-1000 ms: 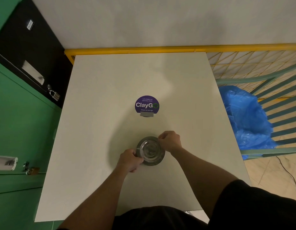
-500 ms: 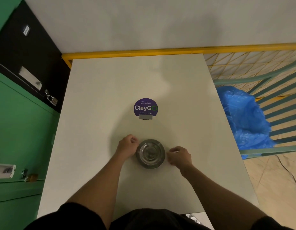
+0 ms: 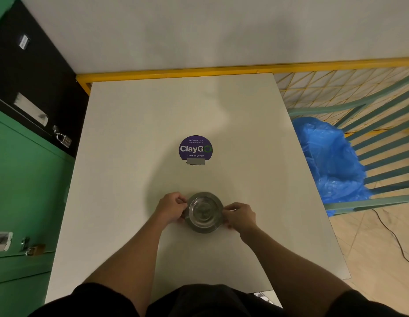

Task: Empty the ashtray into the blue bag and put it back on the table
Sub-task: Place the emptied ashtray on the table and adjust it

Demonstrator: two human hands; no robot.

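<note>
Since the earlier frame, both hands have closed in on the ashtray (image 3: 204, 212). This round, shiny metal dish rests on the smooth white table (image 3: 135, 138). Curled fingers of the left hand (image 3: 171, 208) and right hand (image 3: 239, 215) pinch opposite rims. A crinkled blue bag (image 3: 329, 161) lies beyond the table's right edge.

The person wears black short sleeves (image 3: 89, 298), forearms bare, and dark clothing below.

sticker (image 3: 195, 149) lower text blurred, blue bag (image 3: 329, 161) partly behind slats (image 3: 382, 143)
</note>
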